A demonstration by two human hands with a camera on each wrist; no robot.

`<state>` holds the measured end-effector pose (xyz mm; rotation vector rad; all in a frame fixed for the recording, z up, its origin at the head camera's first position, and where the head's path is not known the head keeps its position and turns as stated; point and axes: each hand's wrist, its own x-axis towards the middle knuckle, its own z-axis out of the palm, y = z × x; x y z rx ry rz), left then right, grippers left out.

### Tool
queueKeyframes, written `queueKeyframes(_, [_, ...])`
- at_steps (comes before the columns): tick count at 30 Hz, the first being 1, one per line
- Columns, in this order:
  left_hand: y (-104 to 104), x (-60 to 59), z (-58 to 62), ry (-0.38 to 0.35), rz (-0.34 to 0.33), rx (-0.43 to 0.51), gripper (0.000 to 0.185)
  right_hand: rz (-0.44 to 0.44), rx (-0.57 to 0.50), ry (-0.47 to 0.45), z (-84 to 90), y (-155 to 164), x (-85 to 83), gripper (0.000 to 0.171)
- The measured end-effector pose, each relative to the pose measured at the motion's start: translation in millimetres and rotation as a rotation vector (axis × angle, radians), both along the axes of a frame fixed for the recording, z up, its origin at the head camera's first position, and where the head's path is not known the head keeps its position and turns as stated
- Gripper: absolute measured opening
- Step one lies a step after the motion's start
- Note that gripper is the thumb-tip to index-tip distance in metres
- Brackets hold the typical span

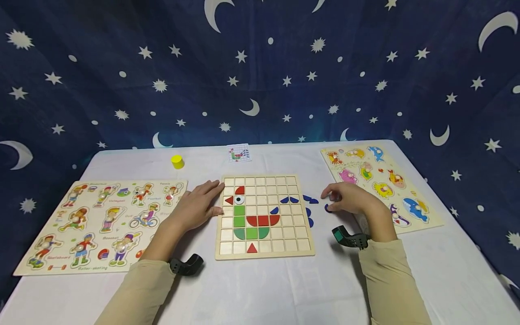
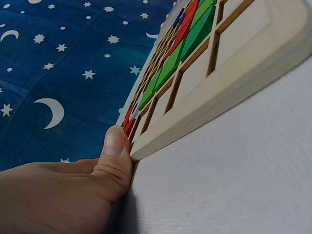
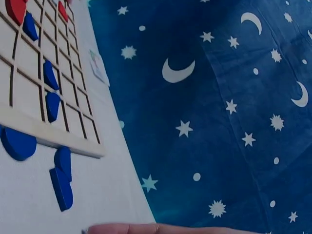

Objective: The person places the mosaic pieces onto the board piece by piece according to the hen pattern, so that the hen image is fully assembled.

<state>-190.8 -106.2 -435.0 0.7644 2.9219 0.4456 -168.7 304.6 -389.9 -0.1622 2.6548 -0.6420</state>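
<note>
A square wooden grid board (image 1: 284,246) lies in the middle of the table with red, green and blue pieces forming a bird, and a white eye tile (image 1: 239,199). My left hand (image 1: 197,205) rests against the board's left edge, fingers extended; in the left wrist view its thumb (image 2: 114,141) touches the rim. Right of the board, my right hand (image 1: 352,198) pinches a small blue rounded piece (image 1: 327,208) at its fingertips, mostly hidden. Several loose blue pieces (image 1: 310,199) lie between the board and that hand; some also show in the right wrist view, by the board's rim.
A small pattern card (image 1: 239,153) with a bird picture lies behind the board. A yellow cylinder (image 1: 177,161) stands at the back left. A sports puzzle board (image 1: 93,225) lies on the left, a sea-animal puzzle board (image 1: 422,225) on the right. A starry curtain (image 1: 284,67) hangs behind.
</note>
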Motion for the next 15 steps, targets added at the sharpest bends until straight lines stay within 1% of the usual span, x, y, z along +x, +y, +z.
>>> queueKeyframes(3, [-0.5, -0.1, -0.1, -0.003, 0.004, -0.006, 0.075, -0.025, 0.016, -0.054, 0.9, 1.5, 1.1, 0.03])
queueKeyframes(6, [-0.7, 0.1, 0.3, -0.003, 0.001, -0.005, 0.075, -0.042, 0.028, -0.069, 0.4, -0.3, 1.2, 0.032])
queueKeyframes(12, [-0.6, 0.2, 0.6, -0.004, -0.004, 0.0, 0.074, -0.034, 0.029, -0.051, 0.4, -4.6, 1.7, 0.019])
queueKeyframes(15, [-0.3, 0.3, 1.1, -0.003, -0.005, 0.0, 0.074, -0.033, 0.027, -0.044, 1.2, -5.4, 1.8, 0.017])
